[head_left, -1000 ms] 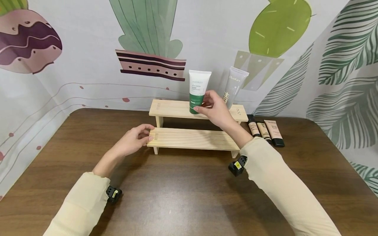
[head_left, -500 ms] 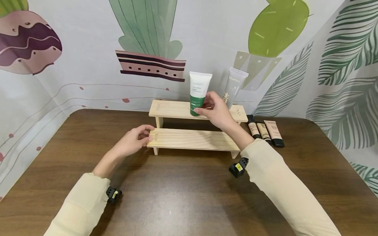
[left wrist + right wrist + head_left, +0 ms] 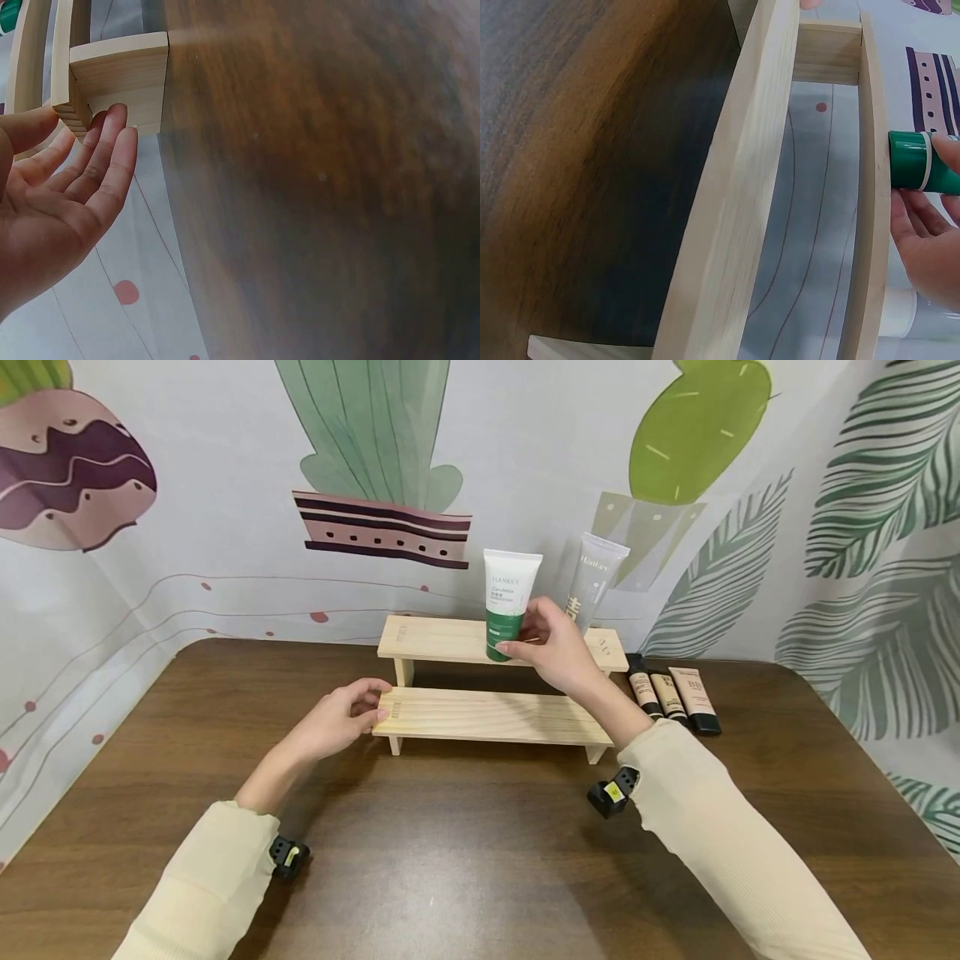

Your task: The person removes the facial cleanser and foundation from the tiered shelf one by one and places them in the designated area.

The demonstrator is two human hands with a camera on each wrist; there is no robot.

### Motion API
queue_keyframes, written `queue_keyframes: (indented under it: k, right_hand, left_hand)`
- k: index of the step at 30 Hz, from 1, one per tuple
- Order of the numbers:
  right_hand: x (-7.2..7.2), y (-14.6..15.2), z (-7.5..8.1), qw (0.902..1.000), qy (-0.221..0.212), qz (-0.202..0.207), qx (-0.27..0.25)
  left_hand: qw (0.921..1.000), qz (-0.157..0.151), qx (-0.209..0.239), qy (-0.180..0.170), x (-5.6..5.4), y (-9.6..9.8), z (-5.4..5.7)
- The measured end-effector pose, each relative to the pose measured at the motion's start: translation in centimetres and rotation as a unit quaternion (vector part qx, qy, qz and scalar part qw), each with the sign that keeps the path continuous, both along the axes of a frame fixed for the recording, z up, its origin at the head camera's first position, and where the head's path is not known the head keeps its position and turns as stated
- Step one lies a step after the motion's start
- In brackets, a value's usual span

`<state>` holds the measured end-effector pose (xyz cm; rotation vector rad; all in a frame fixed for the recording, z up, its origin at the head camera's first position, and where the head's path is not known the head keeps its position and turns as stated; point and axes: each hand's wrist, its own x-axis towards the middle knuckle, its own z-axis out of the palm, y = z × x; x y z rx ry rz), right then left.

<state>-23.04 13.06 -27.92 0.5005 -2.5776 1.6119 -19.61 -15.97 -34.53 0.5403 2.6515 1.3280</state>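
1. The green-and-white tube point(image 3: 513, 583) is standing nearly upright, green end down, near the middle of the upper board point(image 3: 442, 637) of a two-tier wooden stand point(image 3: 401, 745), close to the front edge. Its white top is showing "HANKEY" lettering.
2. The right hand point(image 3: 557, 647) is gripping that tube low down, pinching the green part between thumb and fingers. From the right wrist, the green end is meeting the board's edge, but I can't tell whether the board is bearing the weight.
3. The left hand point(image 3: 337, 718) is holding the left end of the lower board point(image 3: 480, 714) with its thumb and index finger, while the other fingers are stretching out below it.
4. A grey tube point(image 3: 596, 572) is standing on the upper board towards its right end, just beside the right hand, which is hiding its lower part from the head view.
5. Three smaller tubes point(image 3: 694, 697) are lying side by side on the brown table point(image 3: 442, 868), just right of the stand; the rightmost is showing "BB" on pale pink.
6. The person is wearing cream sleeves point(image 3: 738, 835), and a small black camera point(image 3: 288, 857) is sitting at the left wrist.
7. Behind everything, a pale cloth point(image 3: 225, 518) is hanging, printed with cacti and leaves.
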Motion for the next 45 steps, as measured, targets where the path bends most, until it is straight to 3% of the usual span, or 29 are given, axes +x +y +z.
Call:
queue_keyframes:
  k: [32, 45]
  right_hand:
    - [2.1, 4.4, 0.4, 0.9978, -0.005, 0.054, 0.039]
    - [3.0, 6.3, 0.1, 0.9961, -0.012, 0.036, 0.08]
  left_hand:
    - [1.0, -0.002, 0.002, -0.002, 0.3, 0.0, 0.1]
    - [1.0, 0.0, -0.003, -0.005, 0.1, 0.1, 0.0]
